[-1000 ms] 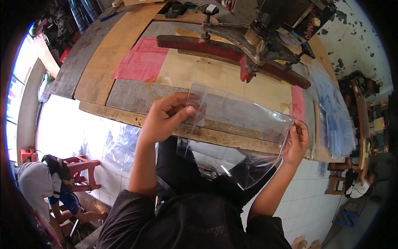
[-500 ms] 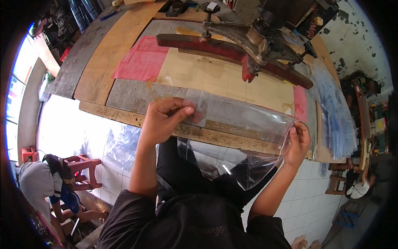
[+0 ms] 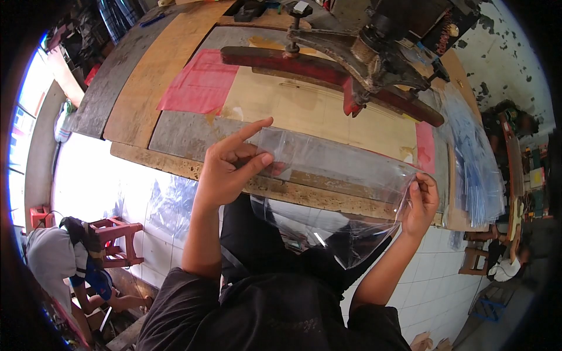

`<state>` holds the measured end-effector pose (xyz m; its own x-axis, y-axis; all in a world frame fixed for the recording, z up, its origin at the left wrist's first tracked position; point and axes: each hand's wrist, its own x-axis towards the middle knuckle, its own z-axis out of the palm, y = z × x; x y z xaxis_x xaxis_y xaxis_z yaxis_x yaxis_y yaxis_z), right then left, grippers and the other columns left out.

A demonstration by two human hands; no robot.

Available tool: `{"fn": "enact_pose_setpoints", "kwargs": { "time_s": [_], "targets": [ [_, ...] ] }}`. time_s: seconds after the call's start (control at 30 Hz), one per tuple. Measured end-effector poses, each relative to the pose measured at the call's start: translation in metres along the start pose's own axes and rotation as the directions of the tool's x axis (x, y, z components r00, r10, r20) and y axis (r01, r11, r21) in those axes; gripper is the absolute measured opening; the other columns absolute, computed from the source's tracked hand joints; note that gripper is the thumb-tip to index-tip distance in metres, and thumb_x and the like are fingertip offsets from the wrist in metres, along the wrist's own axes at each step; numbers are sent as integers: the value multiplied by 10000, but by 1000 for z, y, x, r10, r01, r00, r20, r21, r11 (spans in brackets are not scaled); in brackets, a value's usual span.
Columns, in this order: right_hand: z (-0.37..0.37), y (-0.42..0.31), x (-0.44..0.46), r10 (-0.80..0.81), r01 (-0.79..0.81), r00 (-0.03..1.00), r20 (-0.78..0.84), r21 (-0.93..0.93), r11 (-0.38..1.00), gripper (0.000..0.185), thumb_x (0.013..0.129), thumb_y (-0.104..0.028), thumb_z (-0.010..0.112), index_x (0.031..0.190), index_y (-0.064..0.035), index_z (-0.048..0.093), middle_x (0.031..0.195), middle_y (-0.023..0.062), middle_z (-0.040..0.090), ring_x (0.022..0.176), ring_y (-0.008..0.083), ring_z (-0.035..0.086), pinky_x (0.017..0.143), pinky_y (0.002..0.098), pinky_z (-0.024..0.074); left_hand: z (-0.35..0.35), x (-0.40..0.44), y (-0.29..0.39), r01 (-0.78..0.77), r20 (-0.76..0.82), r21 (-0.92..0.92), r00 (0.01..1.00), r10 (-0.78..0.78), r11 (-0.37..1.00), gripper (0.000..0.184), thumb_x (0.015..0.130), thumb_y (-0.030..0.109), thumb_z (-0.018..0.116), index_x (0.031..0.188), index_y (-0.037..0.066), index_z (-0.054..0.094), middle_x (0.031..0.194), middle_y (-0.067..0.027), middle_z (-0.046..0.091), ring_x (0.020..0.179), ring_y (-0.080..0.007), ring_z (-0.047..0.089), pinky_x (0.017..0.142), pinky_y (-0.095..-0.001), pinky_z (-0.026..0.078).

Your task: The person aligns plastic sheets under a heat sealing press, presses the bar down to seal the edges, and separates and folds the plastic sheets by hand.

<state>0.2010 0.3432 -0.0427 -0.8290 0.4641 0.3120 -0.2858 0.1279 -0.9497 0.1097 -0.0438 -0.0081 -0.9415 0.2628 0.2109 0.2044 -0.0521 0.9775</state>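
Observation:
A clear plastic sheet (image 3: 345, 169) is stretched between my two hands over the front edge of the worktable (image 3: 181, 165), its lower part hanging past the edge. My left hand (image 3: 237, 161) pinches its left end between thumb and curled fingers, with the index finger pointing up and away. The right end is gripped by my right hand (image 3: 420, 202), thumb against fingers. Behind the sheet lies a cream-coloured pad (image 3: 281, 102) with pink pieces (image 3: 199, 82) at its ends. Above the pad is the red press bar (image 3: 322, 75) on its metal frame.
A pile of clear plastic sheets (image 3: 473, 158) lies on the table's right side. Down at the left, a person in a grey top (image 3: 52, 257) is beside a red stool (image 3: 120, 243). Another person (image 3: 506, 268) is at the far right, near a wooden stool (image 3: 473, 261).
My left index finger has lifted off the plastic and straightened. The sheet's left end has dropped slightly. My right hand has hardly moved.

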Motion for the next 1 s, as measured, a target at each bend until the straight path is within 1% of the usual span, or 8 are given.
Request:
{"fn": "enact_pose_setpoints", "kwargs": {
  "time_s": [0.07, 0.2, 0.27, 0.3, 0.37, 0.5, 0.7, 1.0],
  "targets": [
    [0, 0, 0, -1, 1, 1000, -1, -2, 1000, 237, 982, -67, 725, 1199, 19, 680, 1040, 14, 664, 923, 71, 589, 806, 208, 458, -1, 0, -3, 0, 47, -48, 999, 2, 999, 513, 1003, -54, 655, 1497, -74, 517, 913, -129, 778, 934, -175, 765, 858, -304, 604],
    [-2, 0, 0, 11, -11, 1000, -4, 7, 1000, 237, 981, -63, 724, 1199, 20, 680, 1047, 19, 664, 931, 75, 590, 817, 211, 456, -6, 1, -5, 2, 104, -63, 995, 4, 998, 420, 1020, -24, 646, 1430, -81, 574, 930, -130, 779, 954, -185, 770, 854, -296, 595],
    [-3, 0, 0, 21, -21, 1000, -1, 15, 1000, 238, 981, -62, 724, 1199, 21, 679, 1050, 21, 664, 933, 78, 591, 821, 213, 456, -6, -1, -7, 65, 104, -48, 993, -60, 997, 307, 1040, 16, 638, 1330, -83, 634, 961, -133, 778, 956, -197, 776, 852, -290, 589],
    [-3, 0, 0, 19, -19, 1000, -1, 11, 1000, 237, 983, -59, 721, 1201, 23, 678, 1053, 23, 664, 935, 79, 592, 825, 216, 458, -6, -2, -8, 67, 104, -48, 993, -61, 997, 307, 1040, 16, 638, 1330, -83, 634, 961, -133, 778, 956, -197, 776, 852, -290, 589],
    [-2, 0, 0, 15, -15, 1000, -2, 7, 1000, 236, 984, -56, 718, 1202, 25, 677, 1057, 25, 664, 937, 81, 593, 829, 218, 461, -6, -1, -8, 58, 93, -82, 994, -50, 995, 206, 1058, 47, 624, 1212, -82, 668, 971, -132, 771, 959, -211, 780, 849, -296, 597],
    [-2, 1, 0, 10, -10, 1000, -1, 25, 1000, 235, 985, -45, 710, 1206, 27, 677, 1057, 28, 663, 936, 83, 594, 828, 220, 464, -6, -1, -7, 80, 67, -170, 995, -70, 982, 175, 1075, 67, 601, 1131, -86, 664, 967, -132, 766, 960, -216, 780, 851, -306, 608],
    [-1, 0, 0, 17, -16, 1000, -3, 19, 1000, 237, 982, -43, 710, 1206, 26, 678, 1047, 25, 663, 930, 81, 592, 822, 214, 459, -7, -1, -6, 128, 67, -113, 990, -121, 985, 192, 1091, 77, 570, 1055, -90, 658, 958, -140, 764, 952, -226, 781, 853, -319, 616],
    [0, 0, 1, 7, -7, 1000, 6, 3, 1000, 237, 979, -44, 711, 1204, 26, 682, 1037, 23, 663, 925, 80, 594, 819, 213, 460, -8, 0, -5, 55, 61, 22, 997, -56, 998, 179, 1077, 74, 589, 1014, -81, 654, 941, -142, 765, 939, -218, 780, 856, -316, 608]
  ]
}}
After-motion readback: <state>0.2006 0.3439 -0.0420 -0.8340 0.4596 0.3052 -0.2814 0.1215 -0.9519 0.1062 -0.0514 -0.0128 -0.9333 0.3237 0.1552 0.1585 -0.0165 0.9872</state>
